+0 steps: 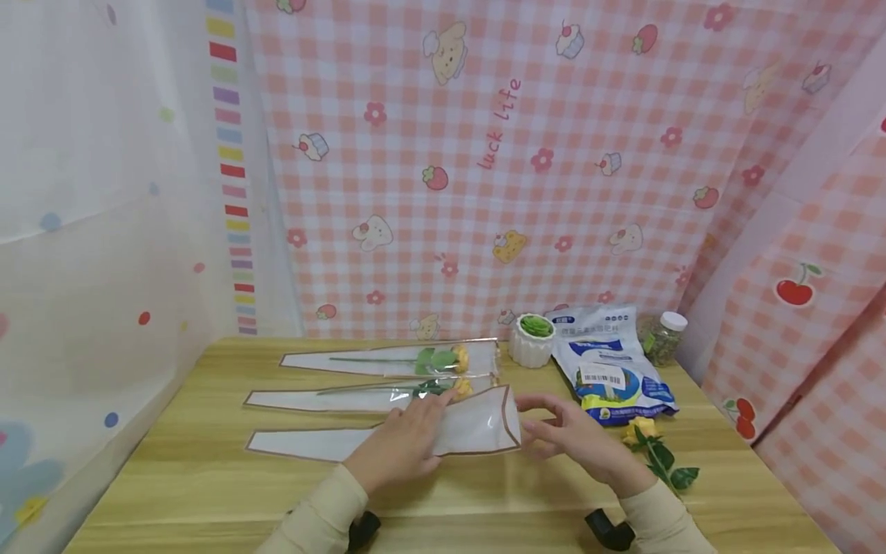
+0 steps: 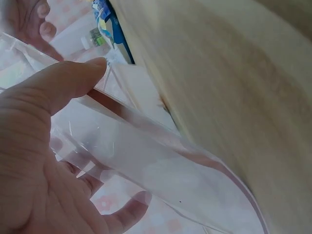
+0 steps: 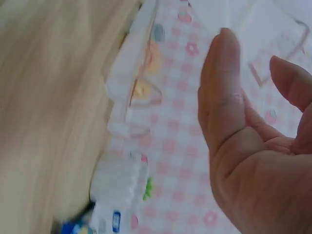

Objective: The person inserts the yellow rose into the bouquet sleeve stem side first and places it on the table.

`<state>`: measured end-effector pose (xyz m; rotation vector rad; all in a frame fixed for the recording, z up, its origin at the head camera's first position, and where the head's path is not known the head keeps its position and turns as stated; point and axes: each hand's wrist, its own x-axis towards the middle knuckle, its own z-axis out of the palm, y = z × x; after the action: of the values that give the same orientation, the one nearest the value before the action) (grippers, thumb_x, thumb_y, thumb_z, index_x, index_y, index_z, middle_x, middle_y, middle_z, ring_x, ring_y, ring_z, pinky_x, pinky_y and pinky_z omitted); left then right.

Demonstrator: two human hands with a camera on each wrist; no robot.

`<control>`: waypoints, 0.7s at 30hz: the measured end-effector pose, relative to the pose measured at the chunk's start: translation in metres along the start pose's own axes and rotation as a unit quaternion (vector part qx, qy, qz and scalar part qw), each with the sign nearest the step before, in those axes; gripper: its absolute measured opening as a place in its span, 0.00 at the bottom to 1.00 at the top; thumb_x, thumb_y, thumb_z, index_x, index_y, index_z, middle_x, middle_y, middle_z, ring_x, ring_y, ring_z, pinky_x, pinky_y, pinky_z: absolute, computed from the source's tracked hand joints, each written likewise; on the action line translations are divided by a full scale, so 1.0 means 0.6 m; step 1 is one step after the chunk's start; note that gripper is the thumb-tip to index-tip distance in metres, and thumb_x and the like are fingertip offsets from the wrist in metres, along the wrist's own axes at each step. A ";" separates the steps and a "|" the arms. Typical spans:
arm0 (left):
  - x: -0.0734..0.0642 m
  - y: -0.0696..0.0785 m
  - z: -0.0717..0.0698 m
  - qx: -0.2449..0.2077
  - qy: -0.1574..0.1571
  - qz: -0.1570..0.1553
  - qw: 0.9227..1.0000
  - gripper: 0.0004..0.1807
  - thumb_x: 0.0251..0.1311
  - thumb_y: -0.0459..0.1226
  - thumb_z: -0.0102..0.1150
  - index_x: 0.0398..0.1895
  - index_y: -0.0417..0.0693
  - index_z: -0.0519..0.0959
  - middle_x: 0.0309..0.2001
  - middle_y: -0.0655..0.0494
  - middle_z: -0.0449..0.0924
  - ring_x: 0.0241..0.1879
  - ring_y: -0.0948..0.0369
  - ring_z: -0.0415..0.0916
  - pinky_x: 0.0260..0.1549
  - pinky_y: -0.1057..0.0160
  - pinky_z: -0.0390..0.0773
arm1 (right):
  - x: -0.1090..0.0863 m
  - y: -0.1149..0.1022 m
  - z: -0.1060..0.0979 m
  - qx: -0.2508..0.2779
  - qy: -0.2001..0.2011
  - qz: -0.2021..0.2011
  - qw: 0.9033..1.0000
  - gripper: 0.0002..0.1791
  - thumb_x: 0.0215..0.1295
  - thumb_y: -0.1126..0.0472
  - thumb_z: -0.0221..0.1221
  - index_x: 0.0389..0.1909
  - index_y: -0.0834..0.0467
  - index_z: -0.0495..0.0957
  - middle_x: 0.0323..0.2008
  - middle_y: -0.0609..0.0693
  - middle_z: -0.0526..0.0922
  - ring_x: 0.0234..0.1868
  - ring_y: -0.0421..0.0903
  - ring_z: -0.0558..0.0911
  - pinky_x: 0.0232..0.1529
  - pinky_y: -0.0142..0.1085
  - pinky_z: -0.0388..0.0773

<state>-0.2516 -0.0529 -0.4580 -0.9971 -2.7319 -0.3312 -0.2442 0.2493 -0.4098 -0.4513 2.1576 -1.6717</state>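
My left hand (image 1: 404, 448) holds a tapered clear-and-white flower sleeve (image 1: 481, 425) with a brown border, its wide end toward the right. In the left wrist view the thumb lies along one side of the flower sleeve (image 2: 146, 163) and the fingers reach round the other. Beside the wide end is my right hand (image 1: 577, 437); its thumb and fingers stand apart with nothing between them in the right wrist view. Behind lie two more sleeves, each with a yellow rose: the nearer rose (image 1: 462, 387) and the farther rose (image 1: 460, 359). A loose yellow rose (image 1: 642, 431) rests right of my right hand.
Toward the back stand a white fluted pot (image 1: 531, 352) with green filling and a lidded clear jar (image 1: 662, 342). Between them leans a blue-and-white bag (image 1: 605, 362) with a label. The wooden table (image 1: 173, 477) meets a checked cloth (image 1: 415, 254) behind.
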 end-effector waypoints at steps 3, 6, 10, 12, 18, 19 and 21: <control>0.000 -0.002 -0.001 -0.005 0.007 -0.003 1.000 0.56 0.51 0.46 0.76 0.78 0.45 0.52 0.62 0.45 0.71 0.60 0.50 0.72 0.47 0.45 0.82 | -0.019 -0.004 -0.023 -0.022 0.014 0.007 1.000 0.33 0.76 0.55 0.57 0.73 0.68 0.60 0.69 0.71 0.62 0.52 0.58 0.82 0.47 0.52 0.84; 0.000 -0.004 -0.001 -0.005 0.008 -0.010 1.000 0.56 0.51 0.47 0.76 0.79 0.47 0.52 0.62 0.46 0.71 0.59 0.51 0.73 0.48 0.46 0.82 | -0.039 -0.004 -0.048 -0.053 0.039 0.019 0.998 0.33 0.76 0.55 0.57 0.73 0.67 0.61 0.66 0.71 0.65 0.52 0.60 0.81 0.45 0.50 0.85; -0.003 -0.007 -0.001 -0.008 0.006 -0.018 1.000 0.56 0.52 0.46 0.76 0.80 0.49 0.51 0.63 0.47 0.70 0.60 0.51 0.73 0.51 0.45 0.81 | -0.071 0.001 -0.087 -0.112 0.085 0.031 0.990 0.31 0.75 0.57 0.58 0.70 0.71 0.63 0.58 0.68 0.74 0.46 0.57 0.84 0.39 0.46 0.86; -0.004 -0.009 -0.003 -0.011 0.006 -0.020 1.000 0.56 0.52 0.46 0.76 0.80 0.51 0.51 0.63 0.47 0.71 0.60 0.51 0.73 0.52 0.44 0.80 | -0.087 0.003 -0.110 -0.146 0.108 0.042 0.983 0.29 0.76 0.58 0.57 0.68 0.72 0.64 0.49 0.65 0.77 0.38 0.53 0.83 0.33 0.43 0.85; -0.005 -0.015 -0.009 -0.015 0.016 -0.015 1.000 0.54 0.52 0.45 0.76 0.78 0.49 0.53 0.60 0.46 0.73 0.57 0.51 0.75 0.49 0.44 0.81 | -0.138 0.011 -0.194 -0.244 0.168 0.114 0.948 0.27 0.77 0.55 0.55 0.64 0.73 0.67 0.40 0.59 0.78 0.35 0.50 0.78 0.31 0.46 0.83; -0.005 -0.015 -0.009 -0.015 0.017 -0.014 1.000 0.54 0.52 0.45 0.76 0.78 0.48 0.53 0.59 0.46 0.73 0.57 0.50 0.75 0.49 0.44 0.82 | -0.144 0.017 -0.205 -0.251 0.171 0.132 0.944 0.27 0.77 0.55 0.55 0.63 0.73 0.67 0.40 0.59 0.78 0.38 0.51 0.79 0.32 0.48 0.84; -0.006 -0.017 -0.011 -0.016 0.018 -0.015 1.000 0.55 0.51 0.44 0.77 0.78 0.48 0.53 0.60 0.44 0.73 0.57 0.49 0.75 0.48 0.45 0.82 | -0.154 0.031 -0.220 -0.254 0.166 0.165 0.939 0.29 0.76 0.54 0.56 0.63 0.74 0.66 0.42 0.60 0.77 0.41 0.53 0.79 0.34 0.51 0.85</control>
<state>-0.2548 -0.0643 -0.4541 -0.9484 -2.7196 -0.3963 -0.2265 0.4092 -0.3894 0.0807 2.7324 -1.0571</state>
